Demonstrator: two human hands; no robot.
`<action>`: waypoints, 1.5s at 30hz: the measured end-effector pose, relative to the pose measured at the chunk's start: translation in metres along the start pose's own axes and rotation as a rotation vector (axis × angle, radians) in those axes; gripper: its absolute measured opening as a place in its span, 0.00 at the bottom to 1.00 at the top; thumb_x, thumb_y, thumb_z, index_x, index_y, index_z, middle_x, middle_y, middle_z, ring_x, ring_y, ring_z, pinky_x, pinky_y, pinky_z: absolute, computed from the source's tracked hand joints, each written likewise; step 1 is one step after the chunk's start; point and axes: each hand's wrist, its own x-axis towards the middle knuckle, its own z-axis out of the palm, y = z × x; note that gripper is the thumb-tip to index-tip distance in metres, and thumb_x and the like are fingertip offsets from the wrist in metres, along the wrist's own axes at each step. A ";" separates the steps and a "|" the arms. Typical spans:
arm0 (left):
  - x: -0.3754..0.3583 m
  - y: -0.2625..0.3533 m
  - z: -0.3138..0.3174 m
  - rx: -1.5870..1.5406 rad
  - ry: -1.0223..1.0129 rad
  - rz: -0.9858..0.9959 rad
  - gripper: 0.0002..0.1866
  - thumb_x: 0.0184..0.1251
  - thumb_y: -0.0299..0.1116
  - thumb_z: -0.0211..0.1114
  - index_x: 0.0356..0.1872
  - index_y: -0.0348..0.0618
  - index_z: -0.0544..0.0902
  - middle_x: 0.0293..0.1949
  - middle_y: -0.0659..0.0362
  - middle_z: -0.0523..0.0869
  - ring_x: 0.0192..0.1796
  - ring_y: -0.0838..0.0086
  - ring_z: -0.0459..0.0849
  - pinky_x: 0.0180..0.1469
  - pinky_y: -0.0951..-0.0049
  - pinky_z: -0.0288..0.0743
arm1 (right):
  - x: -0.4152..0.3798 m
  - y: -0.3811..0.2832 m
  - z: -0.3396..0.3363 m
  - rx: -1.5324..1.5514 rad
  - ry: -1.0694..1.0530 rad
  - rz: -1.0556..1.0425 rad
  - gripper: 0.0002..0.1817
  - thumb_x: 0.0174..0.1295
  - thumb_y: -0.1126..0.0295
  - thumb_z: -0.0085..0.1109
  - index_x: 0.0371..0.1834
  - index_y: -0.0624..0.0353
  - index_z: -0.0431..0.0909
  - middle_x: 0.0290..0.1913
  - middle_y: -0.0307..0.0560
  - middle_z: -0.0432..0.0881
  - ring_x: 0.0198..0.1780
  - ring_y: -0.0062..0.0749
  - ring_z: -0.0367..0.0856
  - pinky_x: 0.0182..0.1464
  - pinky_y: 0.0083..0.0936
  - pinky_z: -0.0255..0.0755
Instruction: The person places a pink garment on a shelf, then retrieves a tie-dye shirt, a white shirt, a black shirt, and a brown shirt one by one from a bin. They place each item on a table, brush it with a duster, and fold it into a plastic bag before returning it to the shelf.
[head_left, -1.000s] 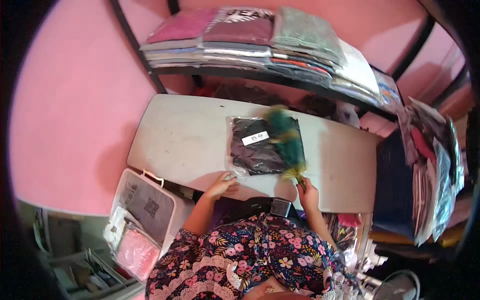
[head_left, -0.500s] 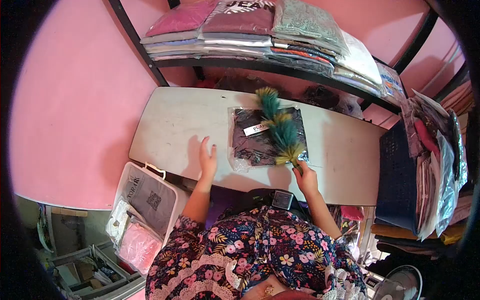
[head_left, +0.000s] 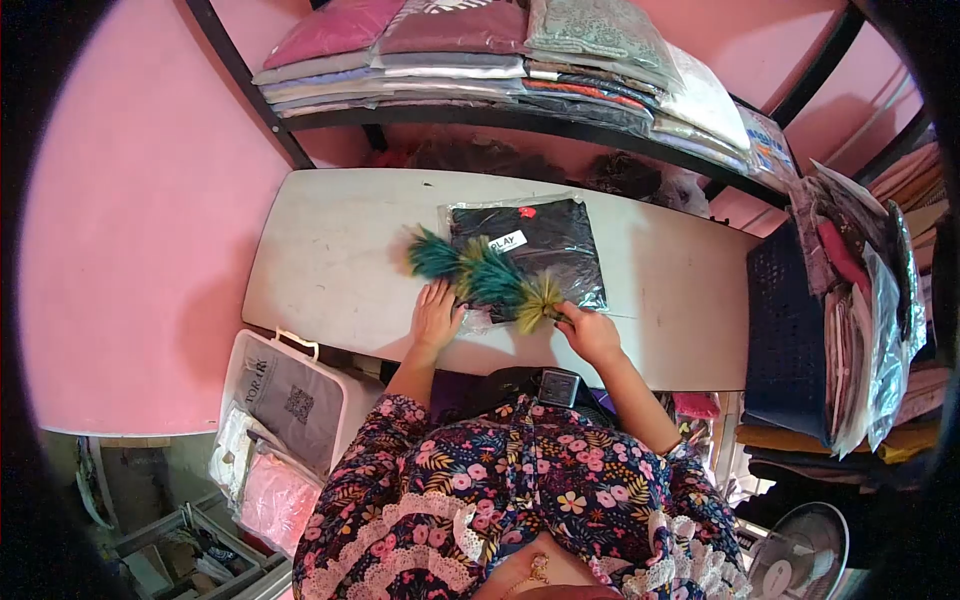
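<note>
My right hand (head_left: 592, 334) is closed around the handle end of a green and yellow feather duster (head_left: 488, 277). The duster lies slantwise across the lower left part of a dark folded garment in a clear plastic bag (head_left: 555, 248), its tip pointing left. A white label reading "PLAY" and a small red mark show on that bag. My left hand (head_left: 436, 316) is at the bag's lower left corner, just below the duster, fingers stretched out and holding nothing. Whether it presses on the plastic or the table is hard to tell.
The bag lies on a white table (head_left: 330, 250). Behind it, a black-framed shelf (head_left: 440, 117) carries stacks of bagged clothes. A blue basket (head_left: 787, 325) with bagged garments stands at the right. Left below the table is a white bin (head_left: 345, 400); a fan (head_left: 800, 555) is lower right.
The duster has swung from nearly upright to slanting left over the bag. My left hand has come down and right to the bag's corner. My right hand has shifted slightly left.
</note>
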 end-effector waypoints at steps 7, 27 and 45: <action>0.001 0.007 -0.008 -0.036 0.148 0.014 0.32 0.61 0.43 0.58 0.67 0.49 0.63 0.68 0.54 0.63 0.71 0.64 0.57 0.71 0.60 0.47 | 0.007 0.020 0.001 -0.108 0.089 0.313 0.15 0.60 0.62 0.55 0.48 0.51 0.67 0.33 0.56 0.81 0.33 0.56 0.81 0.33 0.49 0.74; -0.006 -0.009 0.004 -0.254 0.603 -0.093 0.39 0.62 0.53 0.53 0.70 0.43 0.54 0.72 0.40 0.43 0.73 0.44 0.44 0.71 0.49 0.39 | -0.063 0.034 0.031 0.091 -0.105 -0.185 0.15 0.60 0.59 0.56 0.50 0.44 0.73 0.34 0.51 0.81 0.30 0.51 0.80 0.30 0.40 0.76; -0.005 0.008 -0.009 0.025 0.042 0.060 0.32 0.58 0.46 0.59 0.66 0.55 0.66 0.69 0.60 0.63 0.71 0.63 0.58 0.71 0.53 0.43 | -0.034 0.030 0.011 0.054 0.239 0.213 0.12 0.60 0.61 0.56 0.46 0.48 0.73 0.30 0.54 0.81 0.30 0.56 0.80 0.30 0.47 0.73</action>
